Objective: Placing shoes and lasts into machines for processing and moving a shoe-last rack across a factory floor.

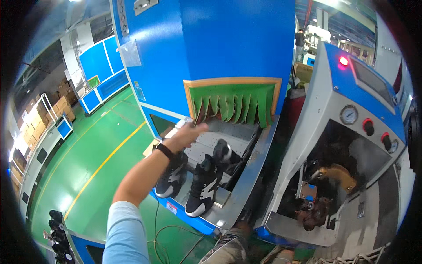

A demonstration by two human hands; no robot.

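Note:
My left hand, with a black band at its wrist, hovers over a perforated metal bed before a blue machine. One finger stretches out to the right, the hand is slightly blurred, and no object shows in it. Below the wrist stands a black sneaker with a white toe, partly covered by my arm. Beside it, to the right, is a matching sneaker at the bed's near edge. A further dark shoe lies deeper on the bed. My right hand is out of view.
A green strip curtain hangs in the machine's opening. At the right stands a grey-blue machine with a pressure gauge, knobs and a lit red lamp. Cables trail on the green floor. More shoes stand at lower left.

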